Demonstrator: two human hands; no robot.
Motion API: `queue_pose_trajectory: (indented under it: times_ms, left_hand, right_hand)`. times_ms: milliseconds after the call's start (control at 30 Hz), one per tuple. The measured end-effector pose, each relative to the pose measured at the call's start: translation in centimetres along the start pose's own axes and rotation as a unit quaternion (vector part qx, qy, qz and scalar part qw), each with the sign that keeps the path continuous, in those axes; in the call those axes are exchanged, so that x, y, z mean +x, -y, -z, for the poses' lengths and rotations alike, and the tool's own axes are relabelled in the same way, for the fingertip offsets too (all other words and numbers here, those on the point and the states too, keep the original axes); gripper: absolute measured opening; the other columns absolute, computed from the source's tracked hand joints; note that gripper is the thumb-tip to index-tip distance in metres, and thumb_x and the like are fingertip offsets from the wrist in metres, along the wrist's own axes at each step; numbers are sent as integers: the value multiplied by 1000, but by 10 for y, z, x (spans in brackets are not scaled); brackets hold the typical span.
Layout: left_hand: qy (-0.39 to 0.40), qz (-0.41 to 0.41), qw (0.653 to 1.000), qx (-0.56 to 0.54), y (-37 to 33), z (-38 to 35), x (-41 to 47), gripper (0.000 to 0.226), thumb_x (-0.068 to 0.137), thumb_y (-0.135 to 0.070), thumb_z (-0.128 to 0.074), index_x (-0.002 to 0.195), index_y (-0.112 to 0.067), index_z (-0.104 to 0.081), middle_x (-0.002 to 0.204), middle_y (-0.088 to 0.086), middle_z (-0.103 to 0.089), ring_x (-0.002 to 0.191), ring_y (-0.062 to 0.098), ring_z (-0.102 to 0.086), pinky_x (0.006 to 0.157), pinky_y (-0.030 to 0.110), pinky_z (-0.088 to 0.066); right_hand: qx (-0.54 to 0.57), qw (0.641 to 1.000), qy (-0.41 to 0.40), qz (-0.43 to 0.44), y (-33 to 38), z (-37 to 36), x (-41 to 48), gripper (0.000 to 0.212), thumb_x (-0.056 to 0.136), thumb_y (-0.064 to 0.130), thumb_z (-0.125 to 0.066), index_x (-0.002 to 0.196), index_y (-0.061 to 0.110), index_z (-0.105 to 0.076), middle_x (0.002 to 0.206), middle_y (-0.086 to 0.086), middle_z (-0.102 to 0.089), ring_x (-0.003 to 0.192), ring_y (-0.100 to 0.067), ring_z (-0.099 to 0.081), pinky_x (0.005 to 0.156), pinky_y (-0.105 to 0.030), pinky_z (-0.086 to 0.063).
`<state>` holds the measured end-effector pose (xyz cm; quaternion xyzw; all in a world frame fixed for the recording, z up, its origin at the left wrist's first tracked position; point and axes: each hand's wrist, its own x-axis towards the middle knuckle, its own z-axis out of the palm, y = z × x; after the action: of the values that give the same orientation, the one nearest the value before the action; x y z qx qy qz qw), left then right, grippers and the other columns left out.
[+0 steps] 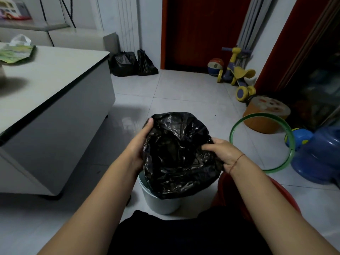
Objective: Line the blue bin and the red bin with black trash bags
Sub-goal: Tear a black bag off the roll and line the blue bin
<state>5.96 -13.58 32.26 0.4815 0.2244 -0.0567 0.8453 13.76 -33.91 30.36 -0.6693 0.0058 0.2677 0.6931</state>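
Blue bin (160,203) half under black trash bag (176,159), red bin (284,192) behind forearm (257,190).

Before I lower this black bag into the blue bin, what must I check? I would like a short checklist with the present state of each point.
1. Left hand grip on the black trash bag edge: ok.
2. Right hand grip on the opposite edge: ok.
3. Bag mouth spread open between the hands: ok.
4. Bag positioned over the blue bin: ok.
5. Blue bin empty inside: cannot tell, the bag hides it.
6. Red bin lined: cannot tell, the right arm hides most of it.
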Motion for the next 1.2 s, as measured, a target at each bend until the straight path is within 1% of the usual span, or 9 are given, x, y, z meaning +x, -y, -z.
queue_pose_trajectory:
  times_ms: [233,400,533,633,767,867,967,1067,1200]
  left_hand:
    - [-162,-86,975,128,1,-3,1,20,78,5,-63,97,4,-66,67,13,-68,55,25,-66,55,29,-56]
    - [-228,-119,939,226,1,-9,2,16,79,3,-60,73,-11,-60,71,11,-64,63,26,-62,62,31,-53]
    - [-205,-126,936,257,3,-13,2,17,76,3,-64,71,-13,-60,72,13,-65,69,30,-66,70,39,-58]
    - [-61,-82,974,202,4,-20,-7,12,77,-4,-71,88,-5,-67,85,16,-71,70,26,-69,64,30,-59]
    - [49,-11,991,127,4,-18,-8,54,65,-42,-71,103,-3,-69,97,15,-73,85,24,-72,70,29,-58]
    - [-16,-31,984,173,7,-21,-6,36,72,-27,-77,95,-1,-70,79,12,-73,64,20,-71,55,25,-56]
    - [-100,-84,967,220,11,-18,3,21,74,-7,-74,93,2,-69,79,15,-73,67,25,-71,66,34,-60]
    - [-131,-104,950,264,13,-18,8,11,76,-2,-68,86,-3,-67,77,15,-70,70,29,-69,74,41,-59]
    - [-152,-105,917,354,18,-18,15,2,75,-3,-64,77,-4,-65,71,15,-68,65,30,-66,65,40,-56]
  right_hand:
    - [210,964,164,-21,3,8,-8,55,44,13,-92,96,6,-74,97,-16,-73,87,-27,-72,74,-40,-59]
    - [252,927,278,-12,9,7,-14,81,65,42,-79,135,11,-51,138,-16,-52,128,-30,-50,103,-48,-43]
    - [126,980,153,-14,15,-6,-15,39,66,22,-78,99,3,-71,96,-17,-72,85,-26,-72,75,-38,-59]
    - [-10,998,13,57,10,-18,-11,19,72,-4,-72,89,4,-69,78,-10,-71,65,-20,-69,60,-28,-57]
    - [-234,957,-97,138,5,-26,-1,20,68,-5,-74,86,4,-70,80,-8,-69,74,-19,-63,70,-29,-51]
    - [-354,916,-119,144,6,-28,0,15,69,0,-73,83,3,-69,77,-7,-67,74,-20,-62,64,-24,-47]
    - [-101,993,27,46,7,-23,-5,25,71,1,-73,96,2,-68,84,-10,-69,80,-23,-65,70,-26,-56]
    - [149,962,211,-93,6,-20,-13,59,77,35,-67,126,3,-57,110,-14,-67,103,-27,-63,95,-39,-51]
    - [182,967,156,-88,9,-23,-12,33,78,24,-63,103,4,-66,88,-12,-73,78,-23,-71,77,-38,-58]
